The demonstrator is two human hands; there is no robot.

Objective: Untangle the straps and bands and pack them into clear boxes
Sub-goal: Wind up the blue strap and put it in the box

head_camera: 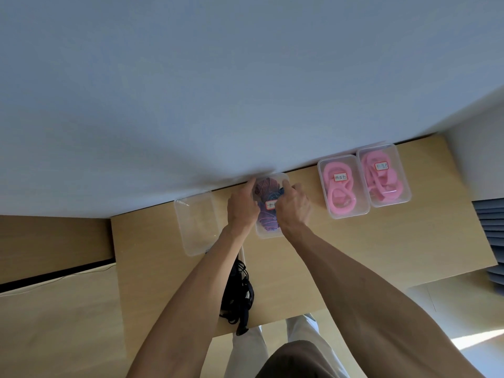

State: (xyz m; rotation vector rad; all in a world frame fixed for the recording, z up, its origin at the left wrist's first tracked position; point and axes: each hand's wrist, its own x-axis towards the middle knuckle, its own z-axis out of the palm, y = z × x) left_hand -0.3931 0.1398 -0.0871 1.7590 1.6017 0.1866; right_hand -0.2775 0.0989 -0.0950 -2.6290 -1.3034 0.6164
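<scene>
- Two outstretched arms meet at the lidded clear box (268, 233) of purple straps (266, 186) at the table's (381, 246) far edge.
- The left hand (241, 207) presses the lid, fingers straight.
- The right hand (293, 207) seems curled over the box's edge, probably gripping.
- Black straps (240, 293) lie near the front.

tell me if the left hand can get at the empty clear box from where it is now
Probably yes. The empty clear box sits just to the left of the left hand, with only bare table between them. That hand is busy on the box of purple bands, so it must let go first.
</scene>
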